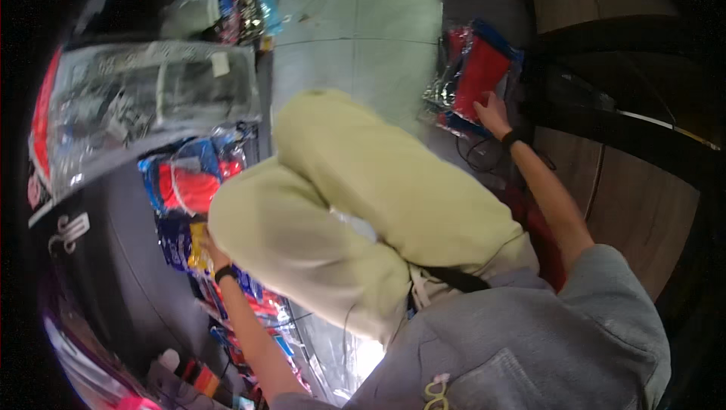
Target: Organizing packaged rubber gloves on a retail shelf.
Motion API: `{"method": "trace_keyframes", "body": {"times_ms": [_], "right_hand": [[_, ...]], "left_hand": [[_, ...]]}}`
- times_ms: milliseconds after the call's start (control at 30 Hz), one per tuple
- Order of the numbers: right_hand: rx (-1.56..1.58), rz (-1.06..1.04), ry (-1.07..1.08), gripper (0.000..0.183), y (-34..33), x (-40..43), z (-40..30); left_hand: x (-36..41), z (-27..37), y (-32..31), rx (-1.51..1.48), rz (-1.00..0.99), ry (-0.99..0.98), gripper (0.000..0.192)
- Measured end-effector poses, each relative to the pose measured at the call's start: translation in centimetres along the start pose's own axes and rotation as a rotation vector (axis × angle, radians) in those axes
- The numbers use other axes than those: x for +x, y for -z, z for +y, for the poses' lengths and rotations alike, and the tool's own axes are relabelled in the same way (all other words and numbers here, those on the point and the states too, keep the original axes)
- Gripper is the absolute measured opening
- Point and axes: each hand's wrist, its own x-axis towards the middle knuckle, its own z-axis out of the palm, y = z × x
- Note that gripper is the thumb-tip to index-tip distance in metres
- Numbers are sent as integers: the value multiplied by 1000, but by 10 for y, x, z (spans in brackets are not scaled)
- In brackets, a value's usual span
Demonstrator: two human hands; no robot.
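Note:
My right hand (493,115) reaches out at the right, its fingers at the lower edge of a red and blue item in clear plastic (482,73). Whether it grips that packet cannot be told. On the other side, my left hand (214,248) is beside my knee, at a dark blue and yellow packet (181,245); its fingers are partly hidden by the trouser leg. Just above that packet lies a red and blue item in a clear bag (190,183). More plastic-wrapped packets (272,311) run down beside my left forearm.
My bent legs fill the middle, above a pale tiled floor (357,7). Large clear plastic packages (153,87) stand at the left, with shiny wrapped goods (244,2) beyond. A white hook-like piece (72,231) lies on a dark surface. Wooden panels (615,206) and a black cable (473,155) are at the right.

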Motion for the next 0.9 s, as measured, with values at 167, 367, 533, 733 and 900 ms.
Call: {"method": "trace_keyframes", "body": {"times_ms": [167,367,533,733,900], "right_hand": [[216,303,-481,72,-6,22,91],[912,137,-525,93,11,31,109],[977,156,-729,96,29,55,90],[918,-206,-658,85,7,69,107],[1014,-197,-798,69,-15,65,130]], "left_hand": [[-5,31,53,-456,-118,63,41],[-57,-45,87,-1276,-339,294,40],[-51,-78,133,-1951,-519,452,39],[-71,-77,172,-1878,-266,604,32],[-49,-61,172,-1694,-326,524,30]]}}
